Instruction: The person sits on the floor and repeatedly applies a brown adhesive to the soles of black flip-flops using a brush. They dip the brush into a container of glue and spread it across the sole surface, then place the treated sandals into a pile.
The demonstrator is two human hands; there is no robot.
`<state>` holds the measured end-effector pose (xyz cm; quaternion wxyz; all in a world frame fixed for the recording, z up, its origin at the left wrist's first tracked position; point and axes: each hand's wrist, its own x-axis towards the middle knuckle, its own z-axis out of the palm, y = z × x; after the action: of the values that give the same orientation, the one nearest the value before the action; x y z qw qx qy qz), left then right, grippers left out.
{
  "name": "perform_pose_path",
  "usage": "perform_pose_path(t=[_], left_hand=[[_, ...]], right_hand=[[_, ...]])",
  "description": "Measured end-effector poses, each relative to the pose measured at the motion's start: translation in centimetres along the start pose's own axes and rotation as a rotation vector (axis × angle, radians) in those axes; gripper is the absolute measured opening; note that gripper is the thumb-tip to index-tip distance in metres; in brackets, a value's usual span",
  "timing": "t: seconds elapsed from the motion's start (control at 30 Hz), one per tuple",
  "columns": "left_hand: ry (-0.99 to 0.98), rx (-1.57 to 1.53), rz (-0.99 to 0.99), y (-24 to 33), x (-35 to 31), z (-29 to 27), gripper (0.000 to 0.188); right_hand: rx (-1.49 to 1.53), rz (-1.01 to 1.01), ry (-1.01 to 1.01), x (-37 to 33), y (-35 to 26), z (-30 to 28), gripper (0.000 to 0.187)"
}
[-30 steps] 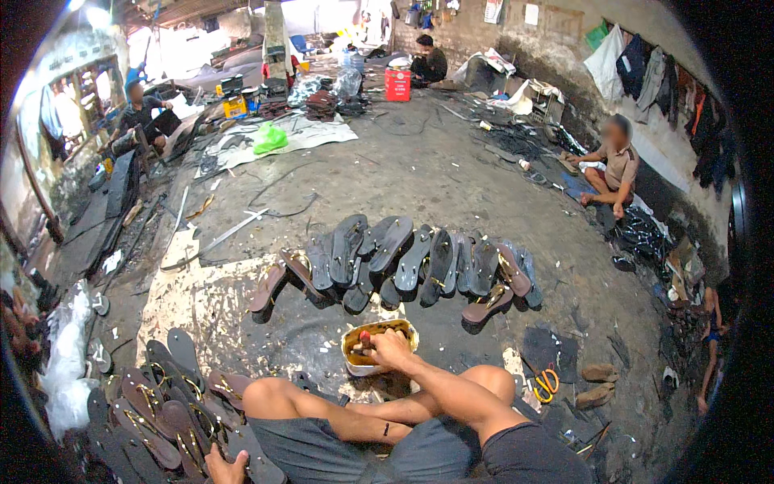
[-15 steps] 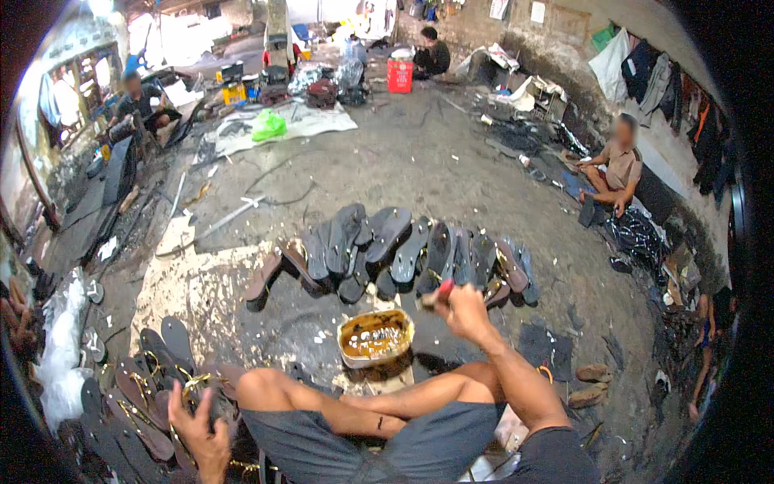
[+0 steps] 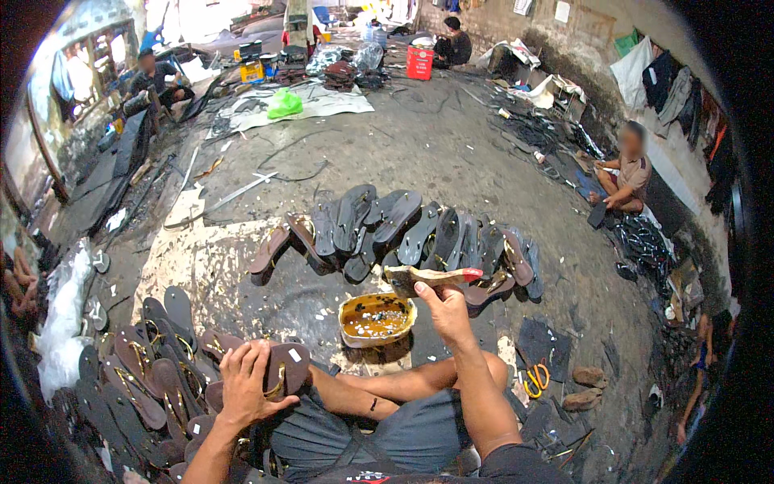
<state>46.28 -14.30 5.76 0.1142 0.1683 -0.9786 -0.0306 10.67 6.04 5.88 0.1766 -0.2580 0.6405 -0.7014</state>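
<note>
My right hand (image 3: pixel 448 316) grips a flat wooden brush (image 3: pixel 435 278) with a red handle end and a dark, coated far end. Below the brush stands a pale tub (image 3: pixel 377 341) holding amber, glue-like liquid with light bits in it. At the lower left, my left hand (image 3: pixel 244 382) is closed on a brown flip-flop (image 3: pixel 289 365) with a gold strap and a small white sticker. More flip-flops (image 3: pixel 135 355), brown and black, lie crowded beside and under that hand. Beyond the tub, several dark flip-flops (image 3: pixel 401 216) form a curved, overlapping row.
Yellow-handled scissors (image 3: pixel 534 379) and two brown lumps (image 3: pixel 582 401) lie to the right of my crossed legs. A stained pale sheet (image 3: pixel 201 258) covers floor at left. One person (image 3: pixel 633 171) sits at right; two others sit farther back. A red box (image 3: pixel 419 63) stands behind.
My left hand, earlier open over the pile, now holds a brown flip-flop nearer my lap. The brush in my right hand has swung level, its dark end pointing left. The view has shifted slightly.
</note>
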Motion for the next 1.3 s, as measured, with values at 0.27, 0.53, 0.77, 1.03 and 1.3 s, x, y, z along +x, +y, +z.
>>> perform_pose_path(t=[0.27,0.53,0.77,1.03,1.3], left_hand=[[0.162,-0.029,-0.034,1.1,1.0,0.5,0.108],[0.232,-1.289,-0.403,2.5,4.4,-3.7,0.077],[0.425,-2.448,-0.437,6.8,6.2,-0.7,0.061],[0.425,-2.539,-0.261,6.9,6.5,-0.5,0.056],[0.355,-2.359,-0.737,10.2,1.9,0.3,0.08]], right_hand=[[0.209,0.109,0.085,-0.2,0.4,0.4,0.029],[0.569,0.007,0.053,-0.3,-3.5,5.9,0.019],[0.085,-0.339,-0.221,-6.2,-3.8,15.0,0.025],[0.134,-0.505,-0.418,-7.3,-4.1,15.4,0.028],[-0.294,-0.415,-0.191,-2.6,-4.5,8.8,0.024]])
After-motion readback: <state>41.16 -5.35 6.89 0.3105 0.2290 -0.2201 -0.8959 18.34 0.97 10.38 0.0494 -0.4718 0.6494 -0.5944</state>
